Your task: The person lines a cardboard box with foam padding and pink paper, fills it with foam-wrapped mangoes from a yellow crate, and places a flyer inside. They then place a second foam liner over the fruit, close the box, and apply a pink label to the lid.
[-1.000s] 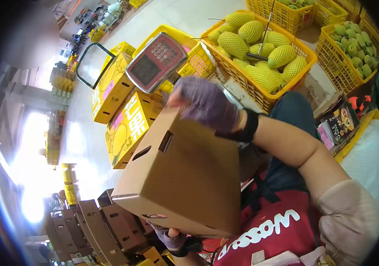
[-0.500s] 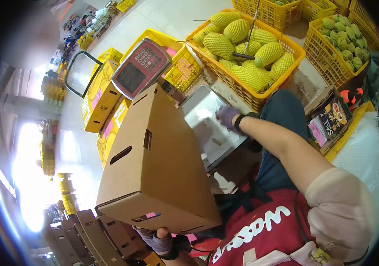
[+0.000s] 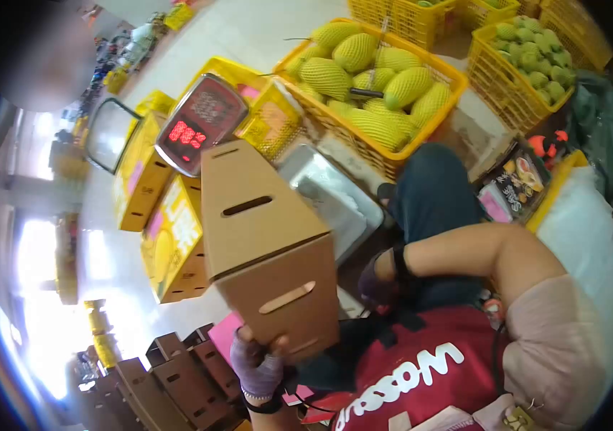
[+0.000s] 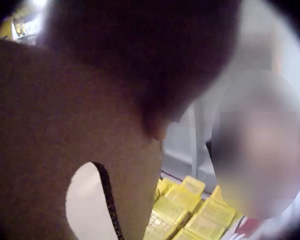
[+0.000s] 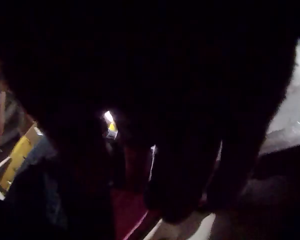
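Observation:
A brown cardboard box (image 3: 263, 215) with slotted handholds is tilted in front of the body, beside the metal scale plate (image 3: 367, 205). The left hand (image 3: 258, 366), in a purple fingerless glove, grips its near lower end; in the left wrist view that hand (image 4: 160, 60) is a dark shape over the cardboard (image 4: 55, 115). Low by the lap, right of the box, is the right hand (image 3: 378, 280), apart from it. Its fingers (image 5: 177, 185) look dark and extended in the right wrist view, with nothing seen held. Red digits glow on the scale display (image 3: 202, 118).
An orange crate (image 3: 385, 161) of net-wrapped fruit stands beyond the scale plate, another fruit crate (image 3: 500, 97) at the right. Yellow cartons (image 3: 177, 241) stand left of the box; brown boxes (image 3: 181, 381) are at lower left. A pink sheet (image 3: 226, 335) shows by the left hand.
The box has turned, with its slotted end now facing the body. The right hand has left the scale plate and come down toward the lap. Red digits now show on the display.

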`<state>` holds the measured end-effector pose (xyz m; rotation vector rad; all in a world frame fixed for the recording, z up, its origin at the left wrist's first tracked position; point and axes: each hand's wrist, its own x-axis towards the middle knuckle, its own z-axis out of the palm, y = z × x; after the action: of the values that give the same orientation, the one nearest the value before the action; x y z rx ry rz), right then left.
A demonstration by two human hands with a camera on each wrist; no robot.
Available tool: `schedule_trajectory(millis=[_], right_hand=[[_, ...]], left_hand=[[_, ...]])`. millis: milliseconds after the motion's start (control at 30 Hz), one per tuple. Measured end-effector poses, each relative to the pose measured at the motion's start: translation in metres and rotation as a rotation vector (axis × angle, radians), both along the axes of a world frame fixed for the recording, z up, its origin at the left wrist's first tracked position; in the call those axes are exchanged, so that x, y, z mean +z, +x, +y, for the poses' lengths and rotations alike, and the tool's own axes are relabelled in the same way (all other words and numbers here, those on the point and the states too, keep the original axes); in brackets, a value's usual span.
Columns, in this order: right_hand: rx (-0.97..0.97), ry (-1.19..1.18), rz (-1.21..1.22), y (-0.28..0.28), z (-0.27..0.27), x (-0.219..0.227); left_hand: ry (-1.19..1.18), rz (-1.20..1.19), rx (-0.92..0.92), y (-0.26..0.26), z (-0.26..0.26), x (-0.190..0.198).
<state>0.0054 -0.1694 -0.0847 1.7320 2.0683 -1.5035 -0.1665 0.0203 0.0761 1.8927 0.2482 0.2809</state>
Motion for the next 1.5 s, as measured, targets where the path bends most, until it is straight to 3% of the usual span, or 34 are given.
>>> schedule_trajectory(millis=[33,67,100,133,167,200,233,300,333,400,467,500,567,633,700,767,833,867,933,967,1033,1067,1133,1233,1300,1400,1467,1500], right_hand=[[-0.067,0.029,-0.012,0.013,-0.028,0.030],[-0.294,0.112,0.036,0.034,-0.063,0.031],[-0.717,0.151,-0.033,0.046,-0.101,0.083],[-0.843,0.425,-0.019,0.063,-0.137,0.071],[-1.298,0.421,0.011,0.069,-0.172,0.084],[-1.541,0.594,-0.226,0.077,-0.211,0.073],[-1.888,0.542,-0.331,0.077,-0.249,0.078],[-2.116,0.519,-0.878,0.070,-0.355,0.046],[-2.170,0.478,-1.042,0.056,-0.409,0.028],[-2.264,-0.011,-1.418,0.011,-0.486,-0.005],[-2.461,-0.693,-1.316,-0.029,-0.484,0.014],[-2.442,-0.838,-1.442,-0.048,-0.481,0.003],[-2.543,-1.093,-1.164,-0.061,-0.473,-0.002],[-2.577,-0.957,-1.076,-0.086,-0.488,-0.043],[-2.530,-0.801,-1.165,-0.099,-0.510,-0.065],[-2.632,-0.656,-1.121,-0.113,-0.515,-0.059],[-2.591,-0.748,-1.315,-0.111,-0.499,-0.038],[-2.553,-0.824,-1.352,-0.106,-0.491,-0.030],[-2.472,-0.750,-1.324,-0.099,-0.476,-0.033],[-2.416,-0.680,-1.259,-0.094,-0.462,-0.033],[-2.234,-0.587,-0.942,-0.080,-0.439,-0.037],[-2.195,-0.764,-0.676,-0.067,-0.431,-0.031],[-2.168,-0.818,-0.715,-0.057,-0.425,-0.039],[-2.074,-0.906,-0.747,-0.045,-0.444,-0.054],[-1.935,-1.068,-0.691,-0.041,-0.445,-0.046],[-1.787,-0.991,-0.702,-0.055,-0.440,-0.041],[-1.578,-1.096,-0.645,-0.065,-0.440,-0.048],[-1.595,-1.108,-0.726,-0.076,-0.468,-0.088]], left_hand=[[-0.037,0.014,-0.018,0.009,0.002,-0.006],[0.209,0.065,-0.172,0.027,-0.003,-0.012],[0.456,0.101,-0.333,0.041,-0.009,-0.021],[0.417,0.103,-0.365,0.048,-0.015,-0.035],[0.304,0.240,-0.361,0.056,-0.022,-0.055],[0.198,0.368,-0.371,0.064,-0.027,-0.074],[0.175,0.360,-0.425,0.071,-0.032,-0.089],[0.600,0.273,-0.515,0.074,-0.037,-0.118],[0.665,0.239,-0.544,0.070,-0.034,-0.132],[0.721,0.298,-0.601,0.063,-0.025,-0.143],[0.835,0.380,-0.600,0.059,-0.019,-0.154],[0.889,0.387,-0.570,0.056,-0.019,-0.162],[0.897,0.471,-0.543,0.055,-0.017,-0.173],[1.003,0.728,-0.453,0.057,-0.019,-0.178],[0.990,0.653,-0.405,0.055,-0.018,-0.175],[0.980,0.650,-0.361,0.054,-0.013,-0.170],[0.994,0.615,-0.383,0.050,-0.008,-0.171],[0.989,0.614,-0.375,0.049,-0.002,-0.178],[0.625,0.484,-0.374,0.048,0.009,-0.191],[0.621,0.485,-0.371,0.046,0.009,-0.193],[0.923,0.599,-0.388,0.050,-0.006,-0.180],[0.922,0.603,-0.383,0.049,-0.012,-0.178],[1.017,0.609,-0.342,0.049,-0.019,-0.175],[0.935,0.621,-0.355,0.045,-0.016,-0.172],[0.884,0.606,-0.385,0.039,-0.009,-0.178],[0.746,0.586,-0.440,0.034,-0.011,-0.180],[0.655,0.588,-0.449,0.034,-0.017,-0.169],[0.541,0.619,-0.433,0.036,-0.019,-0.162]])
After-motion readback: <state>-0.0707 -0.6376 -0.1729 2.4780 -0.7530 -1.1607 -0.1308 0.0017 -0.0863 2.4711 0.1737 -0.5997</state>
